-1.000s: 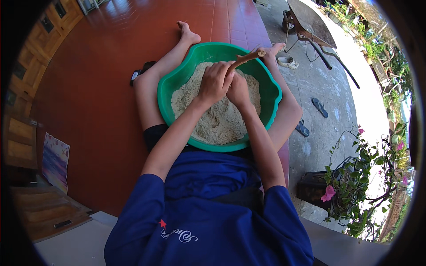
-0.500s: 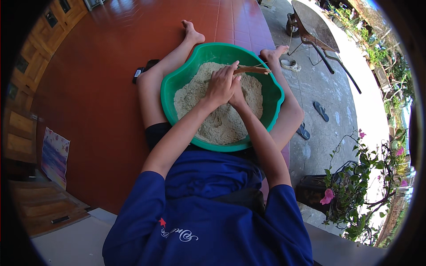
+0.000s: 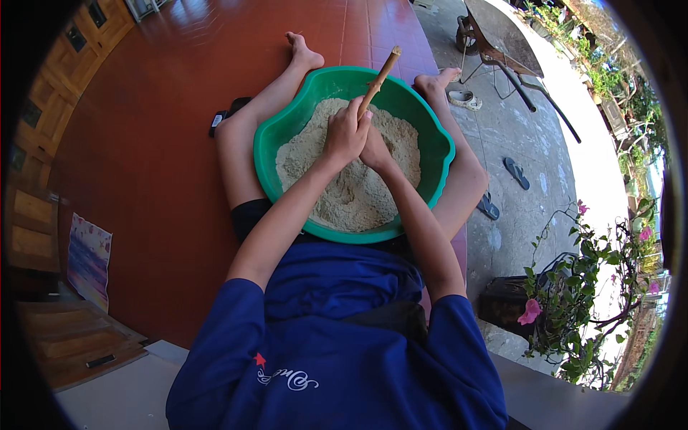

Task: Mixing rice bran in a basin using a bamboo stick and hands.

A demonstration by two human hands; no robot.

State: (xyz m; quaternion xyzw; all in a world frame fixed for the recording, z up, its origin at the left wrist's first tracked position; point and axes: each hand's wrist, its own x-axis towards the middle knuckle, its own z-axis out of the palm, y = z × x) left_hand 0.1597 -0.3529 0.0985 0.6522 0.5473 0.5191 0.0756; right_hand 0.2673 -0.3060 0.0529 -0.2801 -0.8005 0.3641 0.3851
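A green plastic basin [image 3: 446,183] sits between my bare legs, with a bed of pale, sandy powder [image 3: 347,204] in it. Above the powder, my left hand [image 3: 345,135] is closed round a rough brown wooden stick [image 3: 375,84]. My right hand [image 3: 373,149] presses close against the left one at the stick's lower part, its fingers partly hidden. The stick's upper end slants away past the basin's far rim. Its lower end is covered by my hands, so whether it touches the powder cannot be seen.
Red tiled floor [image 3: 165,165] spreads to the left, with wooden doors [image 3: 86,43] beyond. At right on concrete are a wheelbarrow [image 3: 502,43], a pale clog [image 3: 465,99], dark flip-flops [image 3: 516,173] and a potted pink-flowered plant [image 3: 573,308]. A small dark object [image 3: 218,123] lies by my left knee.
The stick has swung from lying nearly level toward the right to a steep slant pointing away. My left fingers, stretched out before, are now closed round it.
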